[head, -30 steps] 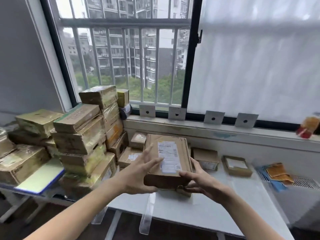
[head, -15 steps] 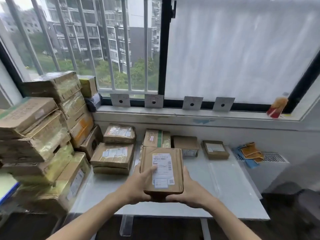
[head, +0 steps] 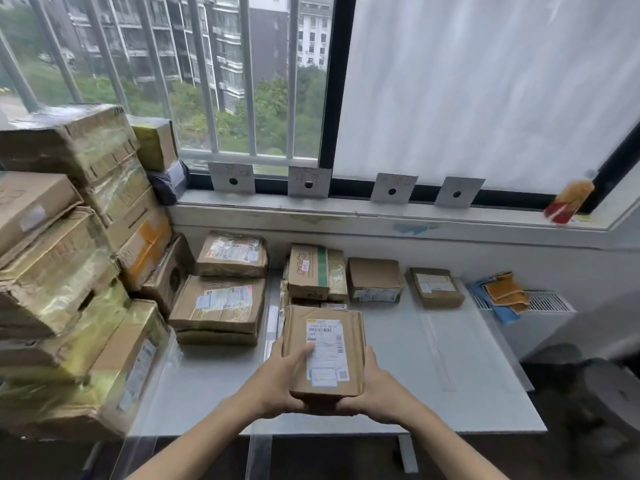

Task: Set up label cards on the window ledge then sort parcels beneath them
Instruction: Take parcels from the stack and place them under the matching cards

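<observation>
Since half a second ago the held parcel (head: pixel 323 351) has stayed between both hands, label up, while the view has drawn closer to the table (head: pixel 460 375) and window ledge (head: pixel 346 211). Left hand (head: pixel 277 382) grips the parcel's near-left edge, thumb lying across the white shipping label (head: pixel 325 351); right hand (head: pixel 375 386) cups the near-right edge, fingers curled beneath. That label carries barcodes and small print, too blurred to read.

Four grey label cards stand along the ledge, each with a dark dot: far-left card (head: pixel 232 177), second card (head: pixel 308 181), third card (head: pixel 393 188), fourth card (head: pixel 458 192). Their faint writing cannot be made out.

Under the cards lie sorted parcels: two stacked groups (head: pixel 221 306) at left, a green-taped parcel (head: pixel 317 271) just beyond the held one, a brown box (head: pixel 374 278), and a small labelled box (head: pixel 434 287) to the right. A tall stack of taped cartons (head: pixel 69 254) fills the left side.
</observation>
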`<state>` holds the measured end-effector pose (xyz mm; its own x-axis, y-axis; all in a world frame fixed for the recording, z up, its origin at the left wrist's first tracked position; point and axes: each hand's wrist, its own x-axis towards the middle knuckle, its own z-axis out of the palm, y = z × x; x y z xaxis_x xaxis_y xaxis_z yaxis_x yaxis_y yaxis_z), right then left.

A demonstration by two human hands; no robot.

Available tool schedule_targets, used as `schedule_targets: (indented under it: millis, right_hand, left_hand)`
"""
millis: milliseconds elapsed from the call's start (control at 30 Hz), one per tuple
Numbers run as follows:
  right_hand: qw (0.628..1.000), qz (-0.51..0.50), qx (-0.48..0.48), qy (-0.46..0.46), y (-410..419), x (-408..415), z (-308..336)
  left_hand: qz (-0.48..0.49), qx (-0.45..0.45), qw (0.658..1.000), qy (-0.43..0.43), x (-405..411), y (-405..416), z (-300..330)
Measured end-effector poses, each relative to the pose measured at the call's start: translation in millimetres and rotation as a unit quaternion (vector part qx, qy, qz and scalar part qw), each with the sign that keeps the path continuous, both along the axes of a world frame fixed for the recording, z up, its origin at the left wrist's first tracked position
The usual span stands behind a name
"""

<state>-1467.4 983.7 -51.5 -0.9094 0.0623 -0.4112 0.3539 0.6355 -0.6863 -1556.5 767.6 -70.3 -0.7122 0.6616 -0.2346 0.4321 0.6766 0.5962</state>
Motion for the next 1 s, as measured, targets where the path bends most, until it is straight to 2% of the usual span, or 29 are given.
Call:
schedule_targets:
  millis: [267,600,767,1000]
  right_hand:
    - [0.999,-0.014,-0.008,-0.032,9.1,-21.1,-34.9]
    - [0.999,-0.024,-0.012,-0.026,39.7,-109.9,-57.9]
    - [0.998,-0.007,0.034,-0.056,43.2,-129.3,-80.6]
    - [0.995,0.019,0.075,-0.064,39.4,-132.8,-95.5]
  left_hand:
    - [0.012,-0.014,1.000,-0.017,-15.4,10.2,-40.8]
    - [0.063,-0.001,0.998,-0.030,-93.0,42.1,-51.6]
    - [0.084,-0.019,0.996,-0.031,-105.8,51.7,-74.5]
    - [0.080,0.011,0.997,-0.019,-108.8,46.5,-90.7]
